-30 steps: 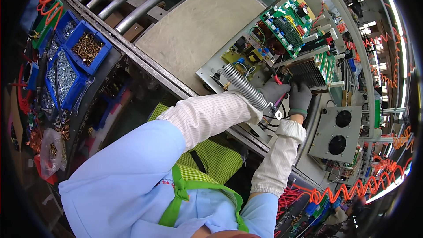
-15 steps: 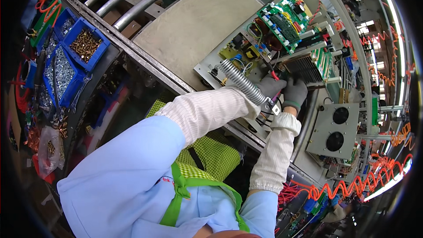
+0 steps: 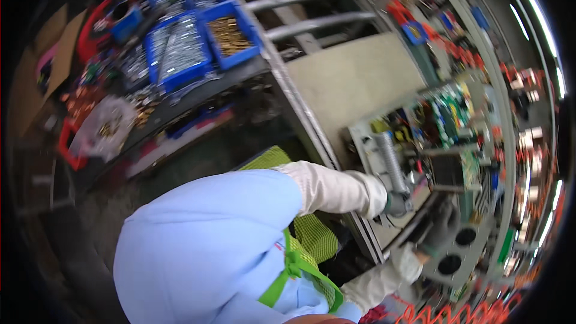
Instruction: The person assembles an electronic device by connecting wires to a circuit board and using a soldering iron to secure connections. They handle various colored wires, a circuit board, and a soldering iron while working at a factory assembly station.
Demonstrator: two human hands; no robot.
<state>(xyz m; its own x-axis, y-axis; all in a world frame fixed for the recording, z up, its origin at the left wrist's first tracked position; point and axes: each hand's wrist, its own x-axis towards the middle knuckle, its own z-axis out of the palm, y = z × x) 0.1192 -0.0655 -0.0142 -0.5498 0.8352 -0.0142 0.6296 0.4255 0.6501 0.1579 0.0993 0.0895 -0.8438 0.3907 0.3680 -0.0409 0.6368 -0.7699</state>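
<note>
The picture is smeared by motion. My left hand [image 3: 396, 203], in a grey glove, is beside the lower end of a silver metal coil spring [image 3: 391, 162]; its fingers are mostly hidden, so its hold cannot be made out. Just beyond is an open electrical unit [image 3: 362, 144] with wiring, a green circuit board [image 3: 447, 121] and a dark finned block [image 3: 443, 171]. To the right, my right hand [image 3: 441, 226], also gloved in grey, is off the unit and close to a grey panel with two round black fans [image 3: 459, 258]. Blur hides its fingers.
Blue bins hold silver screws [image 3: 179, 48] and brass-coloured screws [image 3: 228, 35] at the upper left. Below them lies a clear plastic bag [image 3: 107, 126]. Metal roller bars [image 3: 318, 21] run along the far side. Orange coiled hoses [image 3: 456, 312] hang at right.
The view has swung, shifting the scene. My right hand has come away from the finned block toward the fan panel. My left hand has drawn back from the unit's wiring toward the spring's lower end.
</note>
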